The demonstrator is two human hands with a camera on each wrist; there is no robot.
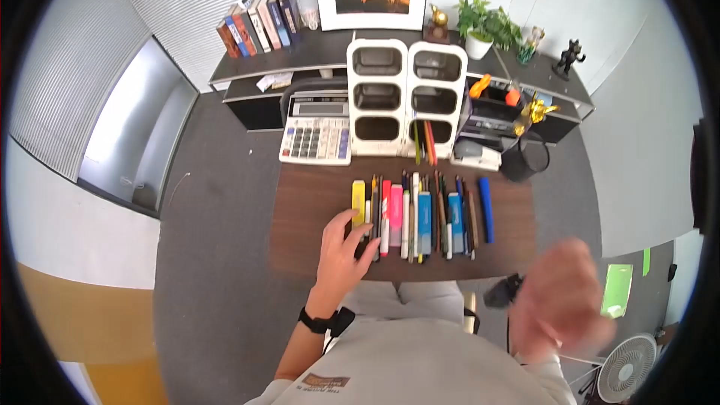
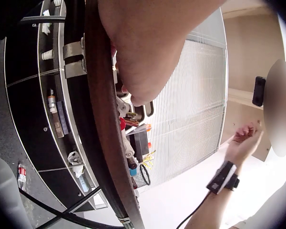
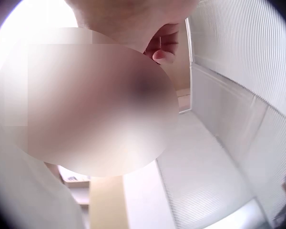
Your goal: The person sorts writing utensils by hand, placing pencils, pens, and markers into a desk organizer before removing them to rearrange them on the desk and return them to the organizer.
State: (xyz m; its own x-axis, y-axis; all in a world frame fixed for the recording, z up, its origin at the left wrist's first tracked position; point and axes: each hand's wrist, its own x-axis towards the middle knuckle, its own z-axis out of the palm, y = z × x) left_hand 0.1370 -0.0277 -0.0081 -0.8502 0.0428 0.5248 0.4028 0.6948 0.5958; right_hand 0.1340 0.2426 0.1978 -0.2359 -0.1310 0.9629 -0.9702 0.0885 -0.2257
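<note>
My left hand (image 1: 343, 251) rests at the left end of a row of pens and markers, fingers spread and loosely bent. Its fingertips overlap a yellow highlighter (image 1: 358, 199) and the dark pens beside it. Along the row lie a red marker (image 1: 385, 214), a pink highlighter (image 1: 396, 210), two light-blue highlighters (image 1: 424, 217) and several pencils. A blue marker (image 1: 486, 210) lies apart on the right. My right hand (image 1: 562, 300) is raised off the table, blurred in the head view; in the left wrist view its fingers curl loosely, with nothing seen in them.
Behind the row stands a white organizer (image 1: 406, 101) with several compartments; colored pencils (image 1: 427, 142) stand in the lower right one. A calculator (image 1: 319, 131) is at its left, a stapler (image 1: 476, 154) and black mesh cup (image 1: 525, 159) at its right. The table (image 1: 307, 210) is dark brown.
</note>
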